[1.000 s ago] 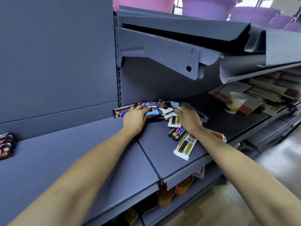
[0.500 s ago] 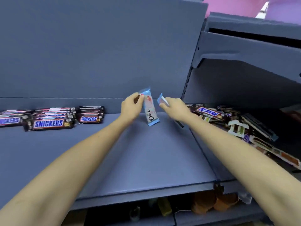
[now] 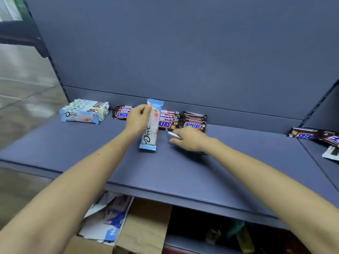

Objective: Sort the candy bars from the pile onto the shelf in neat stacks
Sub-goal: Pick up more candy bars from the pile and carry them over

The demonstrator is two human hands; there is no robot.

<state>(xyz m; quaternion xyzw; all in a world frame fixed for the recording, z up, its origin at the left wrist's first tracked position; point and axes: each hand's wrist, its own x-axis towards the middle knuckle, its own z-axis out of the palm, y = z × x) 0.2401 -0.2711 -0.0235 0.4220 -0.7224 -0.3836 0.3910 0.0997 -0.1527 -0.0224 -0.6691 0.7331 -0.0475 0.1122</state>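
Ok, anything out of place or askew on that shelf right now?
Only at the far right: loose Snickers bars lie skewed and unstacked beside a white wrapper. The Dove stack and Snickers stacks look orderly.

Pile [image 3: 310, 136] cropped right; Snickers stack [image 3: 166, 123] half hidden

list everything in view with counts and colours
grey-blue metal shelf: one, grey-blue, centre
stack of pale blue-and-white Dove bars: one, pale blue and white, back left
stacks of brown Snickers bars: three, brown, along the back wall
loose pile of candy bars: one, brown and white, right edge
brown cardboard box: one, brown, under the shelf
pale blue Dove bar: one, pale blue, held upright
blue-edged wrapped bar: one, blue, mostly hidden in right hand
left hand: one, grips the upright Dove bar
right hand: one, holds the blue-edged bar
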